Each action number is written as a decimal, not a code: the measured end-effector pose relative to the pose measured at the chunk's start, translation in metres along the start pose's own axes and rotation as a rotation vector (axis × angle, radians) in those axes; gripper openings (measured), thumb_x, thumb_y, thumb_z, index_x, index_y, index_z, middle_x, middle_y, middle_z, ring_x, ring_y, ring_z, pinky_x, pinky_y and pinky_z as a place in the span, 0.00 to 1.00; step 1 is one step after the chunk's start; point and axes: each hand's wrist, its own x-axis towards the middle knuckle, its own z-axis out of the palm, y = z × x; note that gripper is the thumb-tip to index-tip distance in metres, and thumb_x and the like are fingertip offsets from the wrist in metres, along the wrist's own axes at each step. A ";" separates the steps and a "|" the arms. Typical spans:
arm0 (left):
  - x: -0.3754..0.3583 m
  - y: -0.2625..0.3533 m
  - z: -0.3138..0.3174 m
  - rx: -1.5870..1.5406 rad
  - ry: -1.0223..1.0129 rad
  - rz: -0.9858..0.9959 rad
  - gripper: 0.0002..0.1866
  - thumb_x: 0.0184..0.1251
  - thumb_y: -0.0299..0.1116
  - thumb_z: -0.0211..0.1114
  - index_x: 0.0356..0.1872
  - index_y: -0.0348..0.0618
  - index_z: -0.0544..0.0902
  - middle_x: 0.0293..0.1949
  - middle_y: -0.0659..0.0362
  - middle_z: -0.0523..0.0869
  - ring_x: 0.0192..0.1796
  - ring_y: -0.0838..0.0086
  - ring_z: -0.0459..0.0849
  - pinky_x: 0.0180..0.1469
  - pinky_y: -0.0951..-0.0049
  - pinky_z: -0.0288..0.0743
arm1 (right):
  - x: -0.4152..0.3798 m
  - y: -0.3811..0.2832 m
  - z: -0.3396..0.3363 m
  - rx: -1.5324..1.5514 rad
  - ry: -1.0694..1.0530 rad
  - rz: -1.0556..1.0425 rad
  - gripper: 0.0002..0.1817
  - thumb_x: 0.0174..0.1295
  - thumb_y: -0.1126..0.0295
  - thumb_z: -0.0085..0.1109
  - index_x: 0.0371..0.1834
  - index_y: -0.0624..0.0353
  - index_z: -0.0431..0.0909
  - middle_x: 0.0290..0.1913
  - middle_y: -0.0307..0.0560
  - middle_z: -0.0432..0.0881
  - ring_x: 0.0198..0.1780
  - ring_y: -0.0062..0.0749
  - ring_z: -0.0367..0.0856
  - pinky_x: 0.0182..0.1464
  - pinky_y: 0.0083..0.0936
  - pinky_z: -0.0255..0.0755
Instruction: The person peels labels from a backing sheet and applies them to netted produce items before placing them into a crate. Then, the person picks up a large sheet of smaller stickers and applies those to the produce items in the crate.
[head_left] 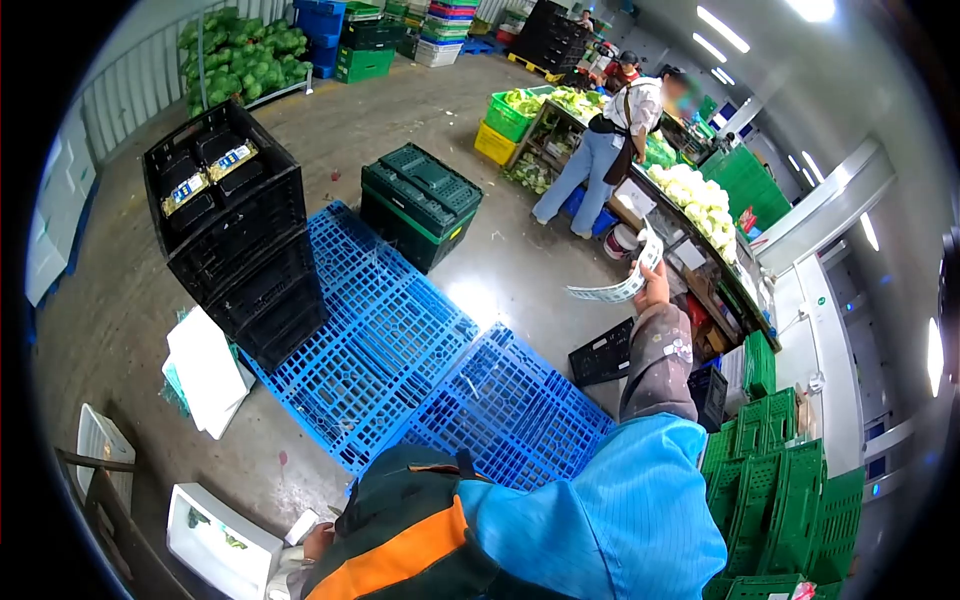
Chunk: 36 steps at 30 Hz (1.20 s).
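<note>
A curled strip of printed white labels [615, 292] hangs from my right hand [653, 284], whose fingers are closed round it, at the right of the middle. At the lower left, my left hand [320, 540] is mostly hidden by my jacket; a small white object [303, 526] is beside it, and whether the fingers hold it I cannot tell. Blue plastic pallets [370, 345] lie on the floor in front of me. On them stands a tall stack of black crates [240, 255], the top one holding dark trays with printed labels.
A dark green lidded crate [420, 205] stands at the pallets' far edge. White boards [205, 370] and a white foam box [222, 545] are at left. Green crates [785, 490] are stacked at right. A person [610, 150] stands by the vegetable table [745, 300], with another person beyond.
</note>
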 end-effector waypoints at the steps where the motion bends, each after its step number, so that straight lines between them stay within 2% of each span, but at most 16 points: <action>1: -0.001 -0.003 -0.003 0.032 0.022 -0.022 0.21 0.52 0.32 0.66 0.49 0.50 0.75 0.35 0.55 0.86 0.36 0.66 0.85 0.35 0.67 0.77 | -0.001 0.005 0.003 0.001 -0.013 0.018 0.24 0.62 0.80 0.45 0.63 0.52 0.61 0.37 0.50 0.79 0.31 0.34 0.79 0.34 0.26 0.77; 8: -0.007 -0.035 0.004 -0.067 0.012 0.037 0.22 0.52 0.30 0.66 0.51 0.44 0.74 0.37 0.54 0.85 0.36 0.69 0.84 0.37 0.70 0.77 | -0.025 0.005 0.032 0.049 -0.077 0.082 0.22 0.62 0.78 0.48 0.59 0.50 0.64 0.37 0.44 0.80 0.32 0.30 0.79 0.35 0.26 0.77; 14: -0.009 -0.078 0.055 -0.506 -0.043 0.107 0.22 0.57 0.36 0.63 0.51 0.35 0.75 0.45 0.50 0.82 0.42 0.71 0.82 0.44 0.69 0.75 | -0.047 -0.003 0.057 0.011 -0.211 0.168 0.19 0.61 0.77 0.49 0.57 0.55 0.67 0.35 0.44 0.80 0.31 0.29 0.79 0.35 0.24 0.77; 16: -0.004 -0.076 0.045 -0.542 -0.132 0.214 0.21 0.56 0.37 0.63 0.50 0.40 0.76 0.40 0.53 0.84 0.40 0.71 0.83 0.42 0.68 0.75 | -0.057 -0.011 0.075 0.026 -0.211 0.195 0.19 0.59 0.78 0.48 0.56 0.58 0.67 0.35 0.45 0.80 0.31 0.29 0.79 0.35 0.24 0.77; 21: -0.033 -0.071 0.051 -0.298 -0.010 -0.164 0.21 0.51 0.41 0.65 0.48 0.48 0.78 0.36 0.56 0.85 0.38 0.66 0.84 0.39 0.65 0.76 | -0.043 0.009 0.098 0.043 -0.278 0.214 0.12 0.58 0.78 0.48 0.46 0.59 0.72 0.38 0.43 0.79 0.39 0.30 0.79 0.42 0.25 0.74; 22: -0.031 -0.089 0.066 -0.195 0.028 -0.201 0.21 0.48 0.42 0.67 0.47 0.51 0.79 0.36 0.57 0.86 0.38 0.62 0.85 0.38 0.63 0.77 | -0.011 0.036 0.078 -0.227 -0.369 0.155 0.15 0.57 0.75 0.50 0.49 0.59 0.73 0.41 0.45 0.79 0.43 0.33 0.78 0.46 0.28 0.73; 23: -0.037 -0.036 0.040 -0.118 0.101 -0.408 0.20 0.47 0.43 0.66 0.45 0.53 0.80 0.37 0.56 0.86 0.39 0.60 0.84 0.40 0.62 0.77 | -0.033 0.034 0.115 -1.174 -0.220 -0.115 0.18 0.56 0.71 0.53 0.52 0.59 0.73 0.45 0.47 0.79 0.46 0.34 0.78 0.50 0.30 0.71; 24: -0.043 0.037 -0.036 -0.335 0.057 -0.395 0.19 0.48 0.43 0.66 0.44 0.53 0.81 0.38 0.56 0.86 0.40 0.59 0.84 0.42 0.62 0.78 | -0.014 0.072 0.117 -1.173 -0.354 -0.097 0.19 0.53 0.72 0.55 0.50 0.60 0.74 0.44 0.47 0.80 0.45 0.35 0.78 0.50 0.30 0.71; 26: -0.031 0.027 -0.046 -0.219 0.025 -0.390 0.22 0.44 0.47 0.68 0.43 0.53 0.83 0.43 0.56 0.84 0.46 0.60 0.82 0.47 0.64 0.77 | 0.026 0.145 0.121 -1.142 -0.623 -0.050 0.20 0.47 0.74 0.59 0.47 0.62 0.77 0.42 0.48 0.82 0.43 0.37 0.79 0.49 0.29 0.72; 27: -0.027 0.033 -0.043 -0.268 0.025 -0.644 0.24 0.42 0.49 0.70 0.43 0.52 0.83 0.46 0.56 0.83 0.49 0.62 0.81 0.49 0.65 0.76 | 0.013 0.154 0.162 -1.366 -0.735 -0.238 0.20 0.47 0.70 0.59 0.46 0.61 0.77 0.42 0.50 0.82 0.43 0.39 0.80 0.48 0.31 0.72; 28: -0.023 0.040 -0.053 -0.282 0.052 -0.681 0.27 0.42 0.49 0.70 0.46 0.52 0.81 0.45 0.55 0.83 0.50 0.61 0.81 0.51 0.65 0.75 | 0.029 0.203 0.176 -1.546 -0.627 -0.282 0.20 0.48 0.67 0.59 0.46 0.60 0.77 0.43 0.51 0.81 0.45 0.40 0.80 0.48 0.33 0.71; 29: -0.019 0.047 -0.063 -0.297 0.080 -0.718 0.29 0.41 0.48 0.70 0.49 0.53 0.80 0.45 0.54 0.84 0.51 0.61 0.80 0.53 0.64 0.74 | -0.013 0.208 0.232 -1.386 -0.757 -0.213 0.21 0.48 0.66 0.58 0.47 0.60 0.76 0.45 0.52 0.81 0.47 0.42 0.80 0.50 0.35 0.71; 31: -0.013 0.084 -0.111 -0.284 0.057 -0.775 0.23 0.48 0.42 0.64 0.50 0.54 0.80 0.45 0.52 0.83 0.50 0.59 0.80 0.53 0.62 0.73 | -0.008 0.311 0.310 -1.305 -1.089 -0.074 0.21 0.50 0.66 0.59 0.49 0.57 0.74 0.42 0.50 0.80 0.41 0.42 0.79 0.45 0.36 0.72; 32: -0.007 0.089 -0.117 -0.284 0.194 -0.778 0.21 0.51 0.44 0.61 0.48 0.51 0.81 0.38 0.53 0.85 0.42 0.59 0.83 0.46 0.62 0.76 | -0.047 0.348 0.356 -1.154 -1.224 0.091 0.19 0.51 0.68 0.58 0.48 0.57 0.74 0.39 0.49 0.80 0.37 0.41 0.79 0.39 0.35 0.73; 35: 0.009 0.093 -0.162 -0.399 0.329 -0.619 0.20 0.56 0.46 0.63 0.45 0.45 0.81 0.40 0.52 0.85 0.43 0.59 0.82 0.46 0.64 0.75 | -0.218 0.383 0.444 -0.733 -1.366 0.697 0.16 0.52 0.80 0.55 0.46 0.59 0.73 0.27 0.47 0.80 0.21 0.34 0.78 0.23 0.28 0.74; 36: 0.015 0.093 -0.179 -0.431 0.408 -0.547 0.20 0.58 0.48 0.62 0.44 0.44 0.81 0.39 0.53 0.85 0.42 0.60 0.83 0.46 0.65 0.74 | -0.278 0.381 0.483 -0.696 -1.466 0.641 0.17 0.52 0.81 0.55 0.47 0.60 0.73 0.30 0.47 0.81 0.23 0.32 0.79 0.25 0.27 0.74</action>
